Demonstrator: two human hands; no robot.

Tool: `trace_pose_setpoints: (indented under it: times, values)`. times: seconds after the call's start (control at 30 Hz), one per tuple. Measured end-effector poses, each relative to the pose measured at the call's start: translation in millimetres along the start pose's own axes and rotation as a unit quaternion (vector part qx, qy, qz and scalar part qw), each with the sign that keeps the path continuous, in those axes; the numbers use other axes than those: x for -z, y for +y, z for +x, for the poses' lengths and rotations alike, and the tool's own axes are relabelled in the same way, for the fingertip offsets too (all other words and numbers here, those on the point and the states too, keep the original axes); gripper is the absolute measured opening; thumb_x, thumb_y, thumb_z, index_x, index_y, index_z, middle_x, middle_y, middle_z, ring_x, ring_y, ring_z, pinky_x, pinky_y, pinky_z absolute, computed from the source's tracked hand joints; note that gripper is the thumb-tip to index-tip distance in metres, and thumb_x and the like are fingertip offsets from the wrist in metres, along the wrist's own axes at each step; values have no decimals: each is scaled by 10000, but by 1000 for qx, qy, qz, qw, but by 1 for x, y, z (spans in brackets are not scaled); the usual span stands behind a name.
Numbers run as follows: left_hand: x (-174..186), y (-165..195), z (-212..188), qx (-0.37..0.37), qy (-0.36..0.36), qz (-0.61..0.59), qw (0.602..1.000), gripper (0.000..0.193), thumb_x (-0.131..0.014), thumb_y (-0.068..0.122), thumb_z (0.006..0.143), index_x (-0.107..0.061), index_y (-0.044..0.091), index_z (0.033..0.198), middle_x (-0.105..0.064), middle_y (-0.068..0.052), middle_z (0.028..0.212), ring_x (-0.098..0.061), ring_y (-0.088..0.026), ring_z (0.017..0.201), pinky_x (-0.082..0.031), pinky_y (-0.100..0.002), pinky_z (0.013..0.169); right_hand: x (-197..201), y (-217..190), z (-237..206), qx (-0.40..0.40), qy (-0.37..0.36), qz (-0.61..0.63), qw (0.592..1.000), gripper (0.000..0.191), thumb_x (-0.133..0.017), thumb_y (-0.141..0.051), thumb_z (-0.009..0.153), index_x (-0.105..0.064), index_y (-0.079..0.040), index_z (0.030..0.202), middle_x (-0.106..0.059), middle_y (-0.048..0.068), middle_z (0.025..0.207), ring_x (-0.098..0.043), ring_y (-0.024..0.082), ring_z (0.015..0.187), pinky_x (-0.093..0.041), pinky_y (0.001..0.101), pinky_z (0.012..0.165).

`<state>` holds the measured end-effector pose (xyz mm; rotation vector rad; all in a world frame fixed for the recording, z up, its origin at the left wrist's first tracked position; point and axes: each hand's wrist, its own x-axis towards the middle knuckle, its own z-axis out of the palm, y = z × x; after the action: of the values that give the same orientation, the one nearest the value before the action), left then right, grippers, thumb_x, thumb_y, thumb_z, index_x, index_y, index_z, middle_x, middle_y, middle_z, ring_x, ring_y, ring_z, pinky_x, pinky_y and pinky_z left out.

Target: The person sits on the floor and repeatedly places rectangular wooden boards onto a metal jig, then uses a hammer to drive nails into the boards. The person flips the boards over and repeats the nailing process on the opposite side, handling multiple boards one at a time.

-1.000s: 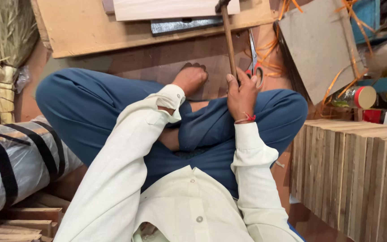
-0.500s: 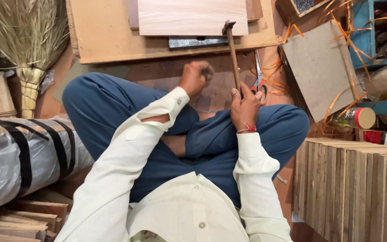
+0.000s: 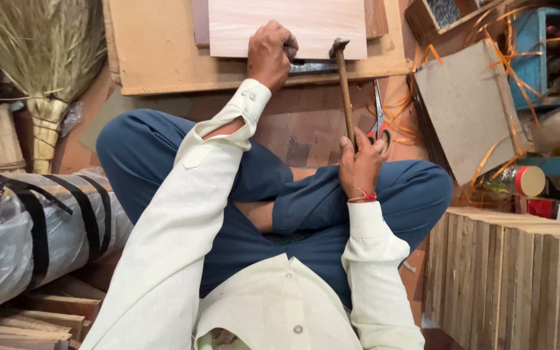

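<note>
I sit cross-legged on the floor in blue trousers and a cream shirt. My right hand [image 3: 360,165] grips the wooden handle of a hammer [image 3: 343,84], whose head points away from me near the edge of a pale wooden panel [image 3: 306,23]. My left hand [image 3: 270,53] reaches forward and rests closed on the near edge of that panel; whether it pinches anything is hidden. The panel lies on a larger brown board [image 3: 157,52]. A dark metal strip [image 3: 312,67] shows under the panel's edge.
Scissors [image 3: 379,120] lie on the floor by my right hand. A broom [image 3: 43,58] leans at the left above a wrapped grey bundle [image 3: 27,233]. Stacked wooden slats [image 3: 513,279] stand at the right. A cardboard sheet [image 3: 471,107], orange strapping and a tin [image 3: 526,181] clutter the right.
My left hand has moved from my knee forward onto the pale panel's edge. The hammer stays upright in my right hand, and the view has tilted down the board.
</note>
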<state>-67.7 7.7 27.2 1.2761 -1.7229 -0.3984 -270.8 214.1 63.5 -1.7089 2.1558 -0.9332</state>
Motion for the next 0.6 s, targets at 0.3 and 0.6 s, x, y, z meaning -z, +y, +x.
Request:
trace_pose_setpoints:
  times: [0.3, 0.6]
  values:
    - [-5, 3, -1, 20, 16, 20, 999, 127, -722, -8, 769, -714, 107, 716, -659, -48, 862, -624, -284, 910, -460, -435, 846, 1, -8, -2, -28, -28, 35, 999, 305, -665, -201, 974, -695, -59, 1243, -730, 184, 905, -700, 357, 851, -531, 425, 803]
    - [-5, -2, 7, 48, -33, 5, 998, 137, -723, -4, 723, -748, 123, 681, -664, -64, 896, -627, -285, 944, -480, -419, 865, 5, -28, -5, -46, -36, 132, 989, 277, -660, -141, 975, -698, -32, 1226, -721, 87, 770, -704, 203, 694, -529, 326, 777]
